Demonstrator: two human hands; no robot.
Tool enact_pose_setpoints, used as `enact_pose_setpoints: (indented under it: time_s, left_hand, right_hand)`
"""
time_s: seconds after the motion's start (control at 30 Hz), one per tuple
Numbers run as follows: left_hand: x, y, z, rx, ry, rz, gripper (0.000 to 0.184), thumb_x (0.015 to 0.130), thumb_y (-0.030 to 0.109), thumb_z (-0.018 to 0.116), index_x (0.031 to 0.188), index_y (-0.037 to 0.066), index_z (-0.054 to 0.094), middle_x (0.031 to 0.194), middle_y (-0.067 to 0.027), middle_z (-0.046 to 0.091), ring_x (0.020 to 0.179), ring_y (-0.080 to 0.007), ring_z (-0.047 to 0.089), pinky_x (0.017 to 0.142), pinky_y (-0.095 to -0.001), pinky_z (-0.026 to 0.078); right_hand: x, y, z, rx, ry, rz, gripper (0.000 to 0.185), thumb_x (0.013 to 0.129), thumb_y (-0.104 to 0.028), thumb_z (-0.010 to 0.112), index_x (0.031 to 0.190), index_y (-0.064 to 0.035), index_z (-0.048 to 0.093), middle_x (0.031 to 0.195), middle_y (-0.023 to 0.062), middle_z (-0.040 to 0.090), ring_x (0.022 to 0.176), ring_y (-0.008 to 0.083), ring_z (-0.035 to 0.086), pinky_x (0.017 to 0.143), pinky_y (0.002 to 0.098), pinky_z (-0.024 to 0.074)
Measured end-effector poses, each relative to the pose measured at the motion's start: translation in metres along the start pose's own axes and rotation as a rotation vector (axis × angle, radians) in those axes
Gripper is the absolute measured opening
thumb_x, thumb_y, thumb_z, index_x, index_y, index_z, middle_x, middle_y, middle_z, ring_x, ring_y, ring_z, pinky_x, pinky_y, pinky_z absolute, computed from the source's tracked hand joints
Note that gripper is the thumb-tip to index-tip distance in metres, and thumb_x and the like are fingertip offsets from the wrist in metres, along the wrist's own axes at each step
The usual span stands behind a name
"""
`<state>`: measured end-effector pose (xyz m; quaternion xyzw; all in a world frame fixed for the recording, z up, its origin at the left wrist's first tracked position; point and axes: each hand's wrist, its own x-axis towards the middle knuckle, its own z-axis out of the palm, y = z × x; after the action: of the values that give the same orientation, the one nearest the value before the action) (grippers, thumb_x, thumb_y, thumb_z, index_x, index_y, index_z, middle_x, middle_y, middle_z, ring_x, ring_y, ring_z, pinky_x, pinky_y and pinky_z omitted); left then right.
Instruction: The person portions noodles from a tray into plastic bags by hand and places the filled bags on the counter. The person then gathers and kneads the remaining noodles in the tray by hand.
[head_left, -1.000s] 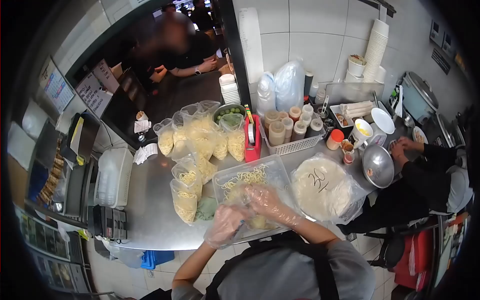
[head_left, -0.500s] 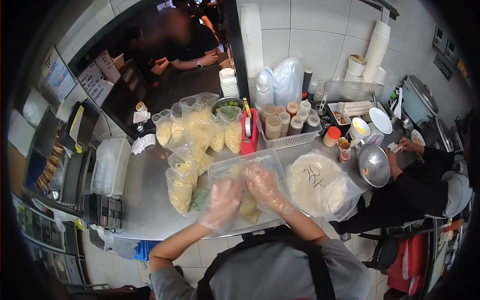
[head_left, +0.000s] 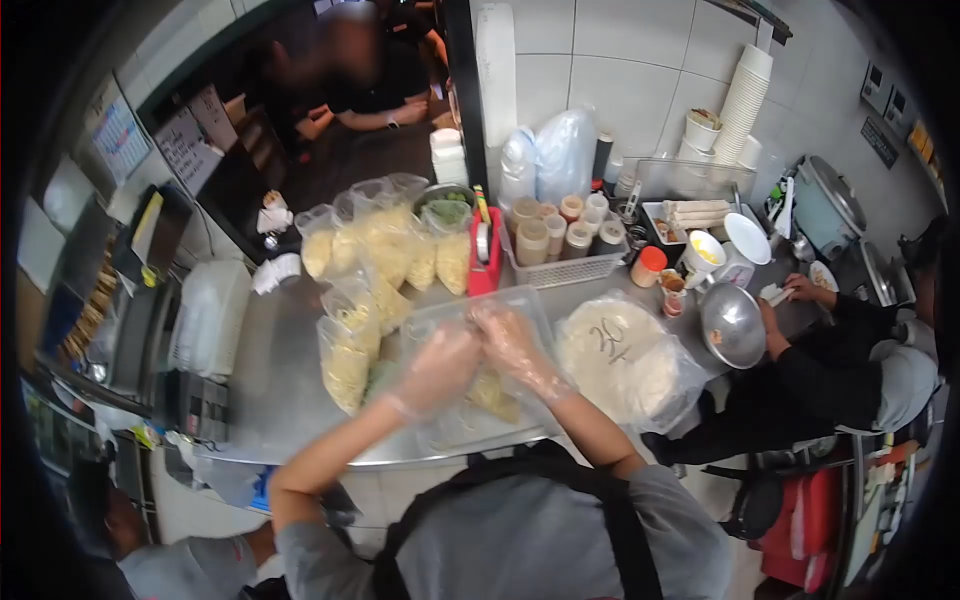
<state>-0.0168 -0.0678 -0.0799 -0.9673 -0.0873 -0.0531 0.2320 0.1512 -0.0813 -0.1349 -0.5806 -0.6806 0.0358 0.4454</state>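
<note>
Showing below gloved L hand (head_left: 440, 368) & R hand (head_left: 510, 347), a noodle bag (head_left: 493, 394) is seen at clear tub (head_left: 528, 304) on worktop (head_left: 280, 400); hands are drawn tog., grip blurred, can't tell if bag's pinched. Filled bags (head_left: 345, 378) are set L, bottle basket (head_left: 572, 270) beyond.

A perforated basket (head_left: 568, 271) holds several sauce bottles (head_left: 533, 242). To its right, a jar with an orange-red lid (head_left: 651, 262) stands near a metal bowl (head_left: 733, 328). A tall stack of white containers (head_left: 742, 105) rises in front of the tiled wall (head_left: 630, 40). A lidded appliance (head_left: 826, 215) is located farther right. At left, a calendar (head_left: 121, 146) hangs above a white basket (head_left: 222, 325).
</note>
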Motion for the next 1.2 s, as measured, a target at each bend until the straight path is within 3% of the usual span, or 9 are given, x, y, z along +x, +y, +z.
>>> enact_pose_setpoints:
  time_s: [0.1, 0.3, 0.4, 0.5, 0.57, 0.77, 0.97, 1.17, 1.2]
  left_hand:
    - [-0.003, -0.022, 0.026, -0.187, 0.144, 0.143, 0.026, 0.079, 0.01, 0.053, 0.103, 0.002, 0.057, 0.104, -0.0087, 0.051, 0.105, -0.0221, 0.048, 0.09, -0.0411, 0.038]
    - [0.003, -0.03, 0.038, -0.545, -0.13, 0.006, 0.028, 0.078, 0.013, 0.053, 0.104, 0.001, 0.055, 0.103, -0.0101, 0.054, 0.105, -0.023, 0.05, 0.093, -0.0359, 0.036]
    - [0.0, -0.022, 0.074, -0.42, 0.249, 0.054, 0.021, 0.078, 0.013, 0.053, 0.096, 0.002, 0.056, 0.098, -0.0117, 0.057, 0.096, -0.0272, 0.053, 0.089, -0.0387, 0.038]
    - [0.01, -0.025, 0.043, -0.556, -0.098, 0.113, 0.017, 0.078, 0.015, 0.053, 0.09, 0.004, 0.057, 0.093, -0.0123, 0.059, 0.095, -0.0303, 0.054, 0.086, -0.0441, 0.04]
    - [-0.003, -0.008, 0.093, 0.11, -0.001, 0.259, 0.016, 0.079, 0.018, 0.053, 0.087, 0.004, 0.059, 0.089, -0.0134, 0.06, 0.093, -0.0322, 0.055, 0.082, -0.0465, 0.042]
    - [0.004, 0.006, 0.016, -0.91, -0.312, -0.446, 0.019, 0.08, 0.02, 0.053, 0.087, 0.004, 0.061, 0.084, -0.0181, 0.062, 0.083, -0.0347, 0.06, 0.073, -0.042, 0.047]
    - [-0.008, 0.041, 0.064, -1.079, 0.3, -0.568, 0.023, 0.079, 0.025, 0.058, 0.09, 0.006, 0.066, 0.092, -0.0167, 0.063, 0.088, -0.0335, 0.058, 0.08, -0.0428, 0.044]
    - [-0.015, 0.038, 0.031, -1.358, 0.086, -0.766, 0.019, 0.081, 0.02, 0.058, 0.092, 0.006, 0.065, 0.093, -0.0128, 0.065, 0.085, -0.0266, 0.06, 0.08, -0.0368, 0.046]
    - [-0.017, 0.029, 0.036, -1.394, 0.194, -0.694, 0.018, 0.082, 0.019, 0.058, 0.092, 0.006, 0.065, 0.093, -0.0114, 0.065, 0.085, -0.024, 0.061, 0.08, -0.0353, 0.047]
  right_hand:
    - [0.001, 0.0, 0.0, -0.02, -0.085, 0.046, 0.013, 0.071, -0.005, 0.057, 0.083, -0.004, 0.059, 0.081, 0.0192, 0.062, 0.078, 0.0398, 0.059, 0.066, 0.0471, 0.0458]
    - [0.004, 0.029, 0.027, -0.006, -0.077, 0.049, 0.011, 0.071, -0.004, 0.058, 0.083, -0.0041, 0.058, 0.083, 0.0191, 0.061, 0.082, 0.0384, 0.059, 0.068, 0.0461, 0.0458]
    - [0.006, 0.04, 0.035, -0.104, -0.152, 0.028, 0.014, 0.073, -0.006, 0.059, 0.087, -0.0042, 0.062, 0.085, 0.0183, 0.063, 0.083, 0.0365, 0.061, 0.069, 0.0434, 0.0475]
    - [0.01, 0.059, 0.057, -0.194, -0.145, -0.034, 0.009, 0.074, -0.009, 0.06, 0.082, -0.0054, 0.064, 0.084, 0.017, 0.063, 0.082, 0.0355, 0.061, 0.07, 0.0439, 0.0481]
    - [0.012, 0.067, 0.083, -0.249, -0.082, -0.006, 0.008, 0.074, -0.012, 0.061, 0.079, -0.0062, 0.064, 0.084, 0.0167, 0.063, 0.082, 0.0351, 0.061, 0.071, 0.0444, 0.0483]
    - [0.034, 0.079, 0.082, -0.127, -0.264, 0.081, 0.013, 0.073, -0.015, 0.061, 0.08, -0.0048, 0.065, 0.088, 0.019, 0.063, 0.083, 0.0359, 0.062, 0.074, 0.0443, 0.0489]
    - [0.05, 0.059, 0.068, -0.233, -0.531, 0.18, 0.015, 0.071, -0.015, 0.059, 0.079, -0.0039, 0.066, 0.09, 0.0207, 0.064, 0.08, 0.0359, 0.063, 0.071, 0.0442, 0.0497]
    - [0.042, 0.121, 0.111, -0.192, -0.886, -0.089, 0.021, 0.07, -0.017, 0.061, 0.086, -0.0063, 0.069, 0.088, 0.0192, 0.066, 0.078, 0.0305, 0.065, 0.071, 0.0358, 0.0519]
    - [0.036, 0.132, 0.096, 0.199, -0.825, -0.083, 0.025, 0.075, -0.021, 0.064, 0.095, -0.0063, 0.069, 0.094, 0.0137, 0.068, 0.083, 0.0243, 0.065, 0.076, 0.0333, 0.0509]
